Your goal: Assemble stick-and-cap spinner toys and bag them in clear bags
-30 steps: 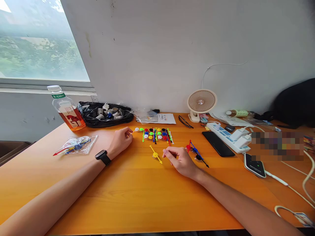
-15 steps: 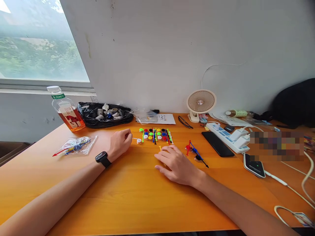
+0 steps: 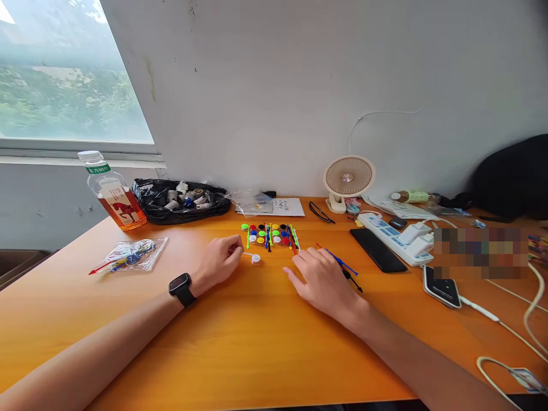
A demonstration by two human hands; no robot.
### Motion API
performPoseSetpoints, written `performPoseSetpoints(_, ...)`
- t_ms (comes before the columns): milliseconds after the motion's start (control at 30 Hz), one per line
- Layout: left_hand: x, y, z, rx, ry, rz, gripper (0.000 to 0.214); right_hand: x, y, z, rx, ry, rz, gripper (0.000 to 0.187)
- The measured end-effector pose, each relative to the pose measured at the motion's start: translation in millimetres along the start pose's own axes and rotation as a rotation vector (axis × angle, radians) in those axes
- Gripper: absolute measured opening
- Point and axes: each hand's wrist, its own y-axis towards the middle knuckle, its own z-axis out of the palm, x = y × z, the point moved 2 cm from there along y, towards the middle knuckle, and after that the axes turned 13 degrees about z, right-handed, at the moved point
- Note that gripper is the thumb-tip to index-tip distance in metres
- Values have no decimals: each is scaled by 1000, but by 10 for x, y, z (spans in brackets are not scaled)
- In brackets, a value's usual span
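My left hand (image 3: 220, 260), with a black watch on its wrist, is closed, its fingers curled round the end of a thin white plastic stick (image 3: 247, 254). The stick's other end meets a small round piece with a white top (image 3: 256, 259) on the table. My right hand (image 3: 319, 277) lies low over the table, fingers stretched forward and thumb apart. Beside its fingers are a blue stick (image 3: 346, 266) and a black stick (image 3: 355, 282); what lies beneath the palm is hidden. Ahead, round pieces with coloured tops (image 3: 261, 233) stand in rows among coloured sticks (image 3: 268, 237).
On the left are a bag of coloured sticks (image 3: 137, 254), a bottle (image 3: 120, 200) and a black plastic bag (image 3: 158, 214). A fan (image 3: 349, 177) stands at the back. To the right lie a black phone (image 3: 377, 250), a power strip (image 3: 389, 237) and a charging device (image 3: 443, 288).
My left hand has moved right, and the white-topped piece has shifted right and nearer. My right hand has moved right, over the red piece; the yellow stick by it no longer shows.
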Motion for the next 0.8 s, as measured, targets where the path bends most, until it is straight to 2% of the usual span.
performPoseSetpoints(67,-92,-20,29,54,-107,18,17,68,-23,23,50,130,-39,22)
performPoseSetpoints(200,-239,-71,92,219,-305,62,18,118,-64,105,128,371,-51,37)
performPoseSetpoints(300,-276,-96,120,283,-333,91,18,91,-46,173,175,476,-37,29)
performPoseSetpoints(400,-279,-99,109,239,-361,100,17,59,-6,250,221,606,3,25)
performPoseSetpoints(533,-294,-90,43,73,-422,67,21,50,17,350,300,844,99,43)
performPoseSetpoints(600,-316,-88,23,32,-448,54,23,63,15,368,337,916,108,50)
performPoseSetpoints(700,-354,-93,44,65,-499,45,25,72,18,343,319,967,122,54)
performPoseSetpoints(800,-375,-104,104,136,-523,62,24,64,36,304,253,1014,153,41)
